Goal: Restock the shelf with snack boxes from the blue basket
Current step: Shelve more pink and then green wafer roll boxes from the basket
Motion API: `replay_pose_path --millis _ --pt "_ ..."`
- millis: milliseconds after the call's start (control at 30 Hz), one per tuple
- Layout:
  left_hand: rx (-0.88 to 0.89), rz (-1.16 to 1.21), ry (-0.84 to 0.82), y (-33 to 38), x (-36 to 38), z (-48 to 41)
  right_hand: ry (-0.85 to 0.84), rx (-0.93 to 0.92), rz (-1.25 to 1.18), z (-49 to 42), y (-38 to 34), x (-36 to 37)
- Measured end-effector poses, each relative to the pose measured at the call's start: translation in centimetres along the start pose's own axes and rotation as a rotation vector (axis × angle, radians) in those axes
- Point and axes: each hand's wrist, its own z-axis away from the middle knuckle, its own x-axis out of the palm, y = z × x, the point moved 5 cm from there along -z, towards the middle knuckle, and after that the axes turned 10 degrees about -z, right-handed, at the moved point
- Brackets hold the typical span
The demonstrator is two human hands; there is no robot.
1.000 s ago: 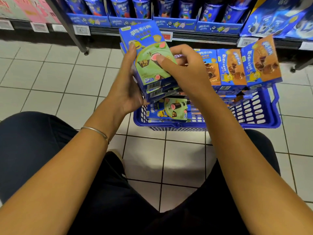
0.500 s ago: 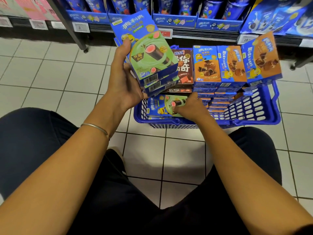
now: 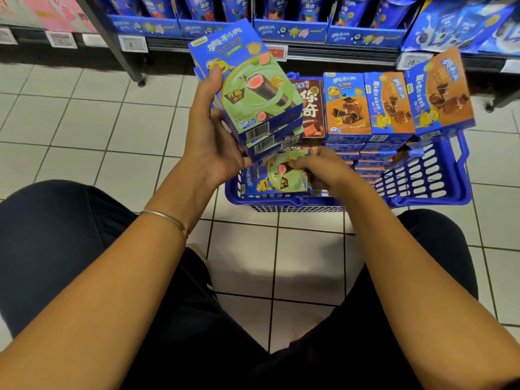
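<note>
- Here, nearest to me, my knees in dark trousers spread wide over the white floor point(image 3: 84, 122) tiles.
- A thin metal bangle point(image 3: 166, 216) sits on my left wrist.
- My left hand point(image 3: 209, 136) is raised and grips a stack point(image 3: 253, 88) of green snack boxes. The thumb runs up the top box's left side and the fingers are tucked underneath. I count three barcoded ends facing me. The stack tilts and hangs above the left end of the basket point(image 3: 422, 181).
- My right hand point(image 3: 323, 167) is lower, inside the basket, with its fingers curled on the right edge of one green box point(image 3: 278, 175) lying flat there. The hand is blurred, so I cannot tell how firm the hold is.
- The blue basket stands on the floor just past my knees, in front of the shelf point(image 3: 337, 50).
- Along its far side boxes stand upright: a brown box point(image 3: 311, 108) half hidden behind my stack, then orange boxes point(image 3: 391, 105) in a row, the rightmost leaning to the right. More boxes lie stacked flat under them.
- Beyond, the low shelf carries blue tubs point(image 3: 281, 7) in blue trays, with price tags point(image 3: 132, 43) along its front edge.
</note>
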Motion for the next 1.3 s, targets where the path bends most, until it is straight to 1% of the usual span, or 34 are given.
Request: replay_pose_path --millis 67,133,233,267,333,400,467,533,667,800,900,1000,1100,1133,1233,1300 --pt "-0.004 0.019 -0.023 0.2 0.0 0.0 -0.016 -0.02 -0.011 0.6 -1.9 -0.2" --pt "-0.006 0.052 -0.055 0.8 0.1 0.0 0.002 -0.083 0.024 1.0 -4.3 -0.6" --pt "-0.007 0.137 -0.099 2.7 0.2 -0.1 0.048 -0.177 0.01 1.8 -8.1 -1.2" --pt "-0.015 0.161 -0.109 3.7 0.4 0.0 0.088 -0.185 -0.009 2.4 -9.3 -1.5" --pt "-0.052 0.181 -0.119 6.2 1.1 0.9 0.205 -0.166 -0.086 3.9 -11.3 -2.1" --pt "-0.089 0.164 -0.13 9.1 2.3 2.6 0.233 -0.101 -0.218 6.3 -13.9 -1.8" --pt "-0.111 0.155 -0.143 12.5 4.2 4.9 0.167 -0.035 -0.374 9.4 -17.2 -0.9" --pt "-0.125 0.185 -0.139 16.4 6.6 8.0 0.113 0.004 -0.462 13.5 -21.3 0.2" --pt "-0.091 0.204 -0.081 26.7 12.6 15.8 0.106 -0.002 -0.496 23.1 -31.9 0.8" --pt "-0.013 0.071 0.002 38.4 19.2 24.2 0.105 -0.032 -0.53 33.4 -44.0 0.0" --pt "0.065 -0.08 0.07 45.1 22.7 29.1 0.08 -0.107 -0.617 39.4 -51.3 -0.2" --pt "0.132 -0.195 0.098 50.0 25.3 32.1 -0.041 -0.16 -0.686 43.4 -56.5 1.5" --pt "0.205 -0.209 0.109 54.3 26.6 33.1 -0.184 -0.287 -0.705 45.4 -61.6 3.9" --pt "0.234 -0.205 0.107 55.7 26.7 33.2 -0.201 -0.326 -0.691 45.8 -63.2 4.5" --pt "0.305 -0.196 0.032 60.2 27.2 33.3 -0.24 -0.438 -0.648 46.1 -68.6 6.1" --pt "0.363 -0.201 0.001 63.5 27.6 33.4 -0.243 -0.527 -0.573 46.2 -72.4 7.1"
